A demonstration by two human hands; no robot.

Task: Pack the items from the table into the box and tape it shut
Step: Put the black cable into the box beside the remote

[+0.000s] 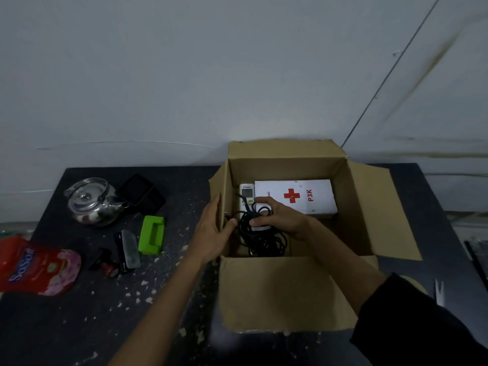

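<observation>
An open cardboard box (pixel 285 294) stands on the dark table (pixel 79 326). Inside lie a white first-aid box with a red cross (pixel 303 196) and a white remote control (pixel 246 194). My right hand (pixel 280 217) reaches into the box and grips a white charger with a coiled black cable (pixel 264 241). My left hand (pixel 211 231) holds the box's left wall, thumb inside. On the table to the left lie a metal kettle (pixel 91 203), a green block (pixel 151 235), a red pouch (pixel 37 265) and a grey bar-shaped item (pixel 129 249).
A black tray (pixel 141 192) sits behind the kettle. A small black and red item (pixel 108 266) lies near the grey bar. Pale scraps are scattered over the table. A wall rises right behind the box. A black rod (pixel 475 260) lies at the right edge.
</observation>
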